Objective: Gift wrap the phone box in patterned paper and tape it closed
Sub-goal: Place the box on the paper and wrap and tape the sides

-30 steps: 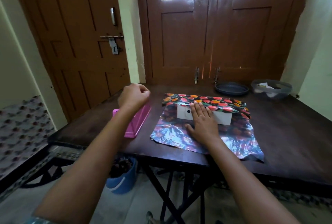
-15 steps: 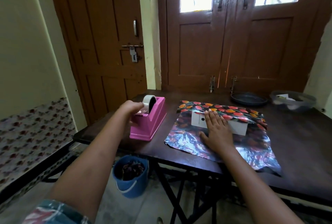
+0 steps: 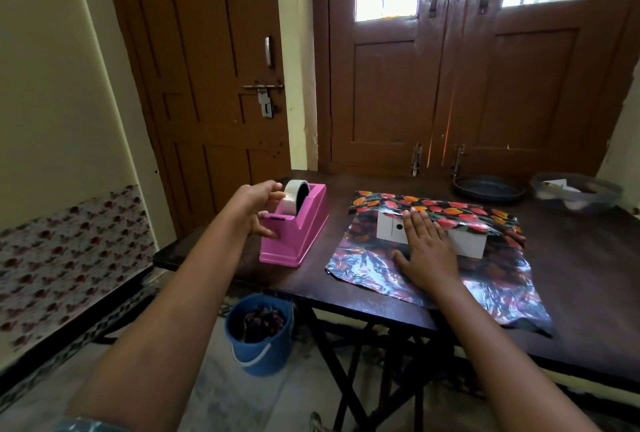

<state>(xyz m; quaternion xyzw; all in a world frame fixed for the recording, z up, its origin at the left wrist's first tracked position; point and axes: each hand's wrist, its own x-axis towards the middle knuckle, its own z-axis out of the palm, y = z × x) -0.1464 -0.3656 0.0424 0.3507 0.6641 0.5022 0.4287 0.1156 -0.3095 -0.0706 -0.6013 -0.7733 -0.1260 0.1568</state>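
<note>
A blue bucket point(image 3: 259, 352) w/ dark scraps inside stands on the floor by the legs of the dark table point(image 3: 581, 275). At the table's far edge, a dark round dish point(image 3: 490, 193) sits near a clear bowl point(image 3: 581, 204). Brown doors point(image 3: 207, 85) behind.

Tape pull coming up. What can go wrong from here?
1. The left hand alone is at the tape roll; the pink dispenser, near the table edge, may slide or tip.
2. Only the right hand pins the paper flap on the phone box; easing off may let it spring open.
</note>
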